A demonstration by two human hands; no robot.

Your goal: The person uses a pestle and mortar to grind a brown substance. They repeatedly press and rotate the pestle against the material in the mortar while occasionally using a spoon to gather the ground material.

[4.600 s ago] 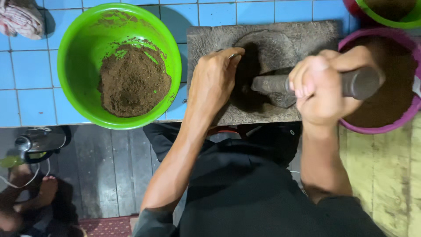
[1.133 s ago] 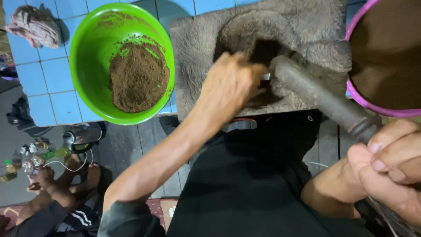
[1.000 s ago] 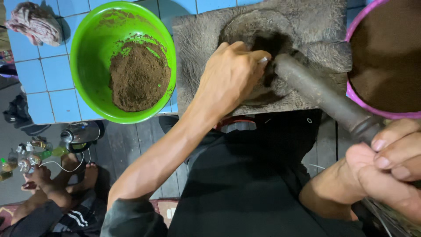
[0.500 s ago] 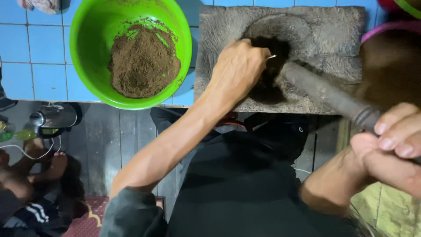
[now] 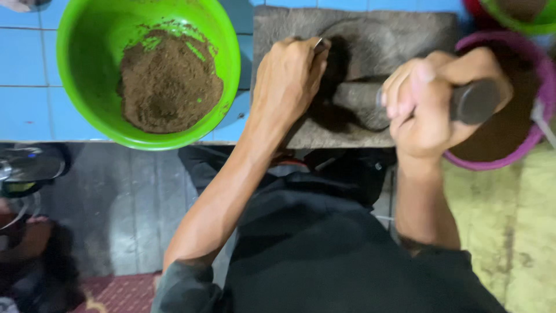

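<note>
In the head view, a stone pestle [image 5: 370, 104] is gripped by the right hand [image 5: 431, 104]. The fingers [image 5: 405, 87] are closed fully around its dark handle, and the thick grey end of the pestle comes out to the left of the fist, lying on a flat stone slab [image 5: 399, 40]. The slab is seen under and behind both hands, with a shallow hollow in its middle.

The left hand [image 5: 286, 81] is placed just to the left of the pestle's end, palm down on the slab. Its fingers are curled, and something thin and shiny, perhaps a small metal tool [image 5: 319, 42], is seen at the fingertips. It cannot be told clearly how it is held. A dark patch of ground matter [image 5: 333, 113] is seen between this hand and the pestle's end.

To the left of the left hand, a green bowl [image 5: 87, 35] is standing on blue tiles [image 5: 29, 75]; brown powder [image 5: 168, 84] is heaped inside it. To the right of the right hand, partly covered by the fist, a purple bowl [image 5: 538, 75] with brown content is seen. Above it, at the corner, the edge of another green bowl [image 5: 521, 20] is visible.
</note>
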